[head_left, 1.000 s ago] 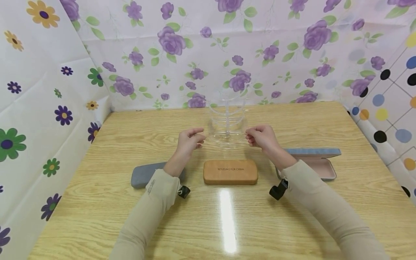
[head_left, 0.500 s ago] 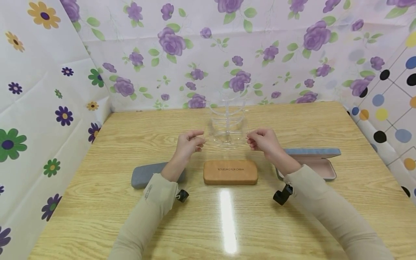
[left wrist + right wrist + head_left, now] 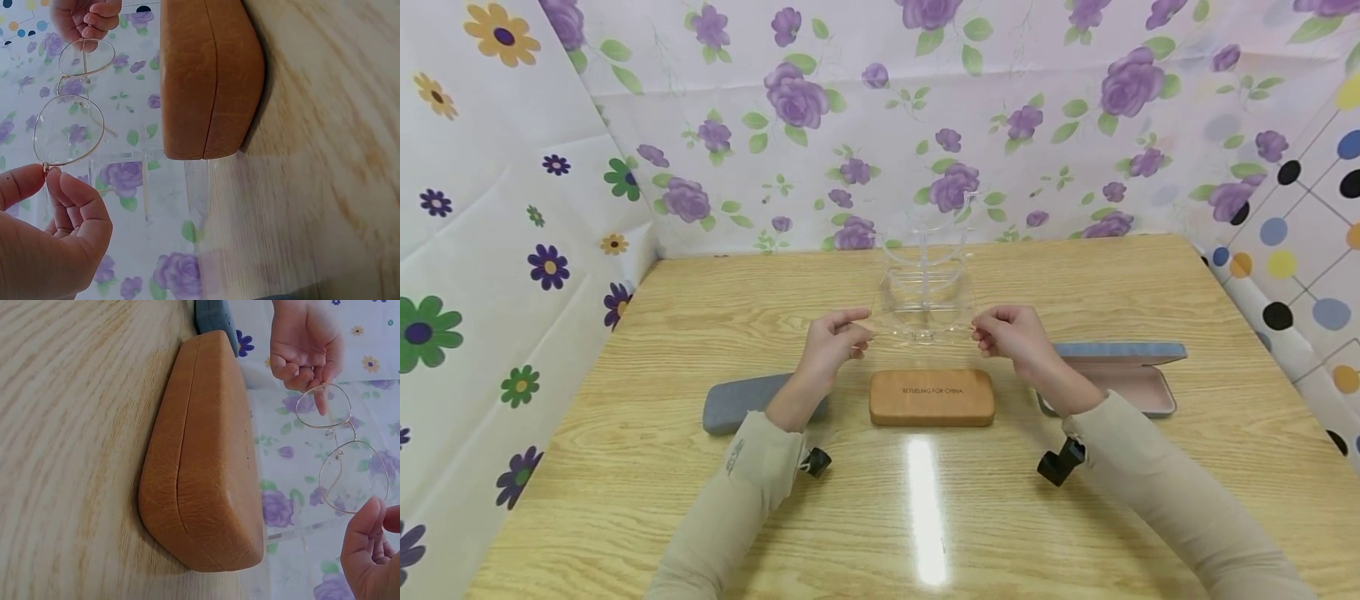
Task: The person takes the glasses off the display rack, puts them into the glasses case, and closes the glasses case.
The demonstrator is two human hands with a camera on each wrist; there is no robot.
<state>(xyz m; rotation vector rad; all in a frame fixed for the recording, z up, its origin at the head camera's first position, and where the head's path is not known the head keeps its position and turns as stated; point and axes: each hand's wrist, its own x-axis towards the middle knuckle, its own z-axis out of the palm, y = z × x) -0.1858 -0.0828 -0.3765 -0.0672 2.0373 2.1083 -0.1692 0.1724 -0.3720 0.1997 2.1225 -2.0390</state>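
Between my two hands is a pair of thin gold wire-rimmed glasses [image 3: 69, 130], level in the air. My left hand [image 3: 835, 342] pinches one end near the hinge between thumb and finger. At the other end, my right hand [image 3: 1011, 333] pinches the frame the same way. Clear lenses and folded-back temples show in the right wrist view, where the glasses [image 3: 354, 478] hang beyond a case; in the head view they are faint. Behind them stands a clear tiered display stand [image 3: 925, 271]. An orange-brown glasses case [image 3: 932, 398], closed and lettered, lies in front of the hands.
Partly under my left forearm, a closed blue-grey glasses case [image 3: 741, 404] lies on the wooden table [image 3: 865, 517]. A blue case [image 3: 1138, 379] with a pale lining stands open by my right forearm. Flowered sheeting [image 3: 850, 125] closes off the back.
Both hands have moved slightly toward me with the glasses, away from the clear stand. The cases and stand have not moved.
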